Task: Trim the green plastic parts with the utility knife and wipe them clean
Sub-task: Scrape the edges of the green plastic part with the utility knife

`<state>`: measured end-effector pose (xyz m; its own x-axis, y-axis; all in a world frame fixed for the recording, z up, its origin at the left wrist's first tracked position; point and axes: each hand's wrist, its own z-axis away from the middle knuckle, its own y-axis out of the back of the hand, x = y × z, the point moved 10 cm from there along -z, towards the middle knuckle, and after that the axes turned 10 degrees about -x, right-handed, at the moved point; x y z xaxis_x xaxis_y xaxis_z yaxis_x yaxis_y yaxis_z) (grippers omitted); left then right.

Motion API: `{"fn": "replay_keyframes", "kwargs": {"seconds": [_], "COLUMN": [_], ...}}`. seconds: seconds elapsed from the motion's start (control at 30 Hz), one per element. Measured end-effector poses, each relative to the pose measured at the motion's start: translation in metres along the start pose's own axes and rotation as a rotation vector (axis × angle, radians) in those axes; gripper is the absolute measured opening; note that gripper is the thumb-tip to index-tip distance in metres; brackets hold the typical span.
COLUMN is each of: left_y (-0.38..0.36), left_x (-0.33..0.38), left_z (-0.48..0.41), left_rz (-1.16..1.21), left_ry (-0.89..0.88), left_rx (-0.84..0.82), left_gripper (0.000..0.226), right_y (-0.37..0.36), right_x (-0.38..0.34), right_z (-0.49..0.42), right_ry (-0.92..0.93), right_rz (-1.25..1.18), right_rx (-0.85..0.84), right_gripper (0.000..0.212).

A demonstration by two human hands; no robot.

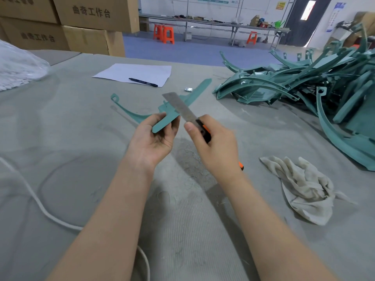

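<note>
My left hand [155,137] holds one end of a long curved green plastic part [194,92] above the table, thumb and fingers pinching its flat end. My right hand [215,145] grips an orange and black utility knife [206,131]. The knife's long grey blade [178,105] is extended and lies against the edge of the part, close to my left fingers. A crumpled off-white rag [304,185] lies on the table to the right of my right forearm. A large heap of green plastic parts [294,84] sits at the right.
The grey cloth-covered table [71,138] carries a white paper sheet [136,74] with a black marker [143,82], a small silver object [188,89] and a white cord [40,207] at the left. A white plastic bag [18,65] and cardboard boxes [81,23] stand far left.
</note>
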<state>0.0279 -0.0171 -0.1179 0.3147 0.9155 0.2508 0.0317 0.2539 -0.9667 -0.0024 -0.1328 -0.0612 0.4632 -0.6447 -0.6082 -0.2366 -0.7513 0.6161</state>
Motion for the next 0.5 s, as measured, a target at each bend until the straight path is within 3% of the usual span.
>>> {"fn": "replay_keyframes", "kwargs": {"seconds": [0.5], "left_y": [-0.0019], "left_x": [-0.0016], "left_z": [-0.0023], "left_rz": [0.004], "left_ry": [-0.047], "left_rx": [0.036], "left_gripper": [0.012], "right_y": [-0.0052], "right_x": [-0.0083], "right_z": [0.0005], "right_ry": [0.053], "right_rz": [0.007], "right_rx": [-0.026], "right_gripper": [0.026]}}
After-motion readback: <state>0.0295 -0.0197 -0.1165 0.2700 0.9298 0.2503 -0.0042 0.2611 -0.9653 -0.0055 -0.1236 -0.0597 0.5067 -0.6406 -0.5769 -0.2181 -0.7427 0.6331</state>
